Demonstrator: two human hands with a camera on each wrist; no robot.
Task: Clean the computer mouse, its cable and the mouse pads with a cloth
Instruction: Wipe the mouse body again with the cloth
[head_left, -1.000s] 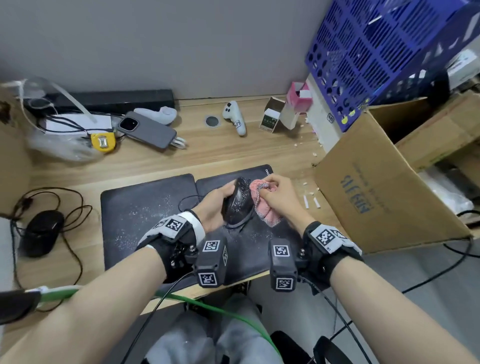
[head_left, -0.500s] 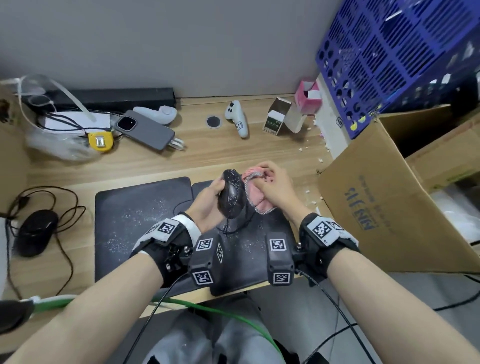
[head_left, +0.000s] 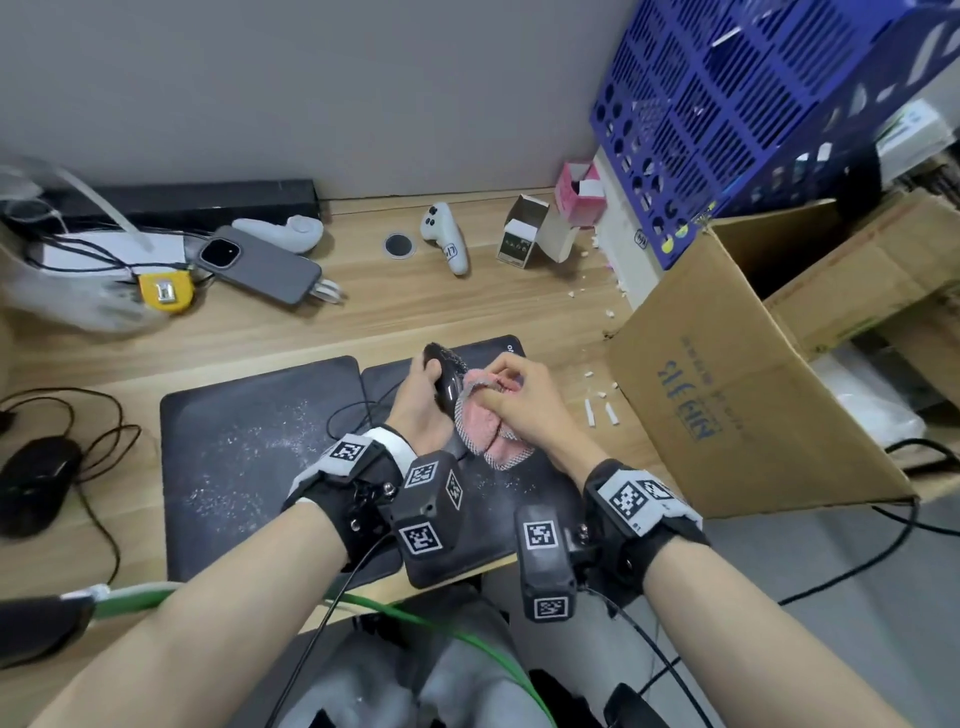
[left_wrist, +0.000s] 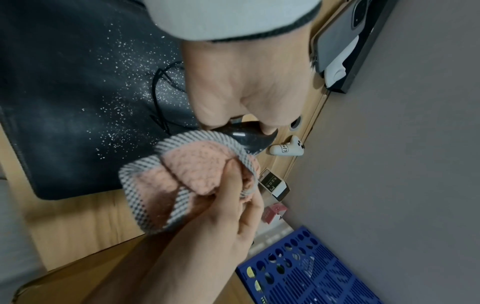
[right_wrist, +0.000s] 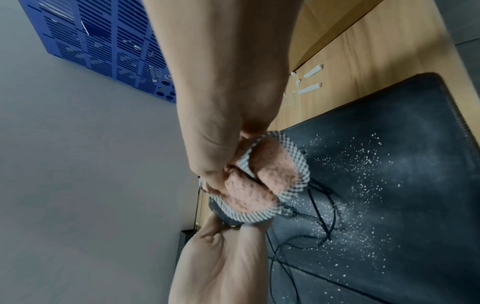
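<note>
My left hand grips a black computer mouse, lifted above two dark mouse pads and tipped on its side. My right hand holds a bunched pink cloth with a checked border and presses it against the mouse's right side. In the left wrist view the cloth covers most of the mouse. The mouse's thin black cable lies looped on the pads. White specks dust the left pad and the right pad.
A second black mouse with coiled cable lies at the left edge. A phone, a white controller and small boxes sit at the back. A cardboard box and a blue crate crowd the right.
Both hands lifted the mouse off the pad and carried it away from me. The mouse turned more upright, and the cloth slid down along its right side.
</note>
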